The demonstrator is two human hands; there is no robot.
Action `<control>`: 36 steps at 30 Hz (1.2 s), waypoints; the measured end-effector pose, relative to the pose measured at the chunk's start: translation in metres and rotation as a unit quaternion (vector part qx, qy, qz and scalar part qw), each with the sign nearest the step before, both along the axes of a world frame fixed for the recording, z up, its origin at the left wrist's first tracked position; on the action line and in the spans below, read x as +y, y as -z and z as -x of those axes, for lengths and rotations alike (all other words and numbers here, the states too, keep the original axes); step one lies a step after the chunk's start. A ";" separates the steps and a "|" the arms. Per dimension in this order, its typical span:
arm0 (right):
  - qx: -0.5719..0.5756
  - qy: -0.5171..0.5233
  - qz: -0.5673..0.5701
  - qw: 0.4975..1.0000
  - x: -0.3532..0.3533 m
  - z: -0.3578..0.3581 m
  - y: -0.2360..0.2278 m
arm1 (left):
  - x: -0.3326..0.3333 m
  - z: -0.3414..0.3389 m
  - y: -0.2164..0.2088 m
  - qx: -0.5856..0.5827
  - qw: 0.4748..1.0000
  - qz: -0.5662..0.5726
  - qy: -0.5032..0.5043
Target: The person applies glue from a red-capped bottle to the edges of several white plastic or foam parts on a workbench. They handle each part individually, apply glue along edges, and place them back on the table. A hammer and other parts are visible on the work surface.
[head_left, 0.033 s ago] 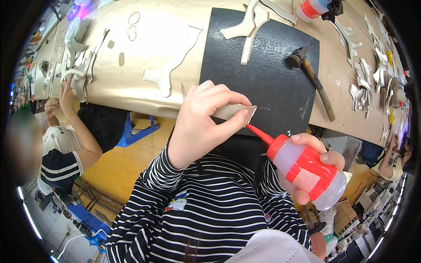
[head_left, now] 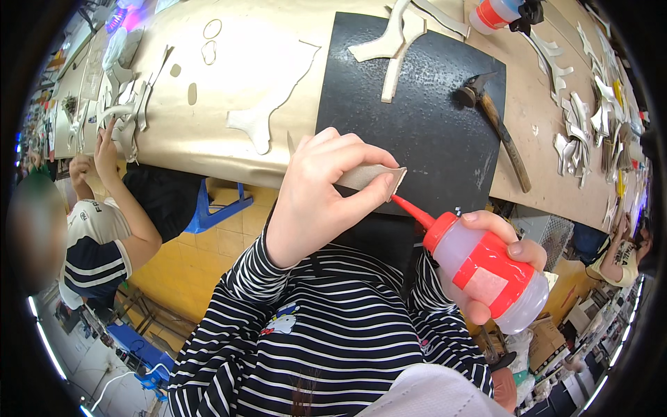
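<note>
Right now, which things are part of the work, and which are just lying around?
Seem part of the work:
- beige piece, pinched in the left fingers
- squeeze bottle, held in the right fingers, red nozzle toward the piece's edge

Just lying around, it seems:
- hammer on the black mat
- other bottle

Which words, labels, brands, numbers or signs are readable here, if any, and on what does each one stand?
Co-worker's white shirt with navy striped sleeves: small dark letters, not copied.
Translucent plastic bottle with red band, in the right hand: nothing readable on its pale rectangular label.
Cream shirt, far right: too small.
</note>
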State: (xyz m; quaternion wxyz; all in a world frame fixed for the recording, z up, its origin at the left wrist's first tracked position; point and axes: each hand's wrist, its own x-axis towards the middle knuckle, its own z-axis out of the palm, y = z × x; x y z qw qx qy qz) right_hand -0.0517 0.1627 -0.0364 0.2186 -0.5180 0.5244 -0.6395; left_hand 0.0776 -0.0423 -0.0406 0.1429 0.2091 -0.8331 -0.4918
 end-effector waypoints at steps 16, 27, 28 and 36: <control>0.033 0.092 0.033 0.995 -0.010 -0.013 0.009 | -0.003 0.003 0.006 0.004 1.000 -0.024 -0.013; 0.058 0.095 0.021 0.994 -0.010 -0.014 0.006 | -0.001 0.002 0.006 0.001 1.000 -0.027 -0.016; 0.058 0.093 0.020 0.994 -0.010 -0.014 0.006 | -0.001 0.002 0.006 0.001 0.999 -0.027 -0.017; 0.043 0.092 0.005 0.995 -0.008 -0.014 0.004 | -0.002 0.002 0.005 0.001 1.000 -0.021 -0.011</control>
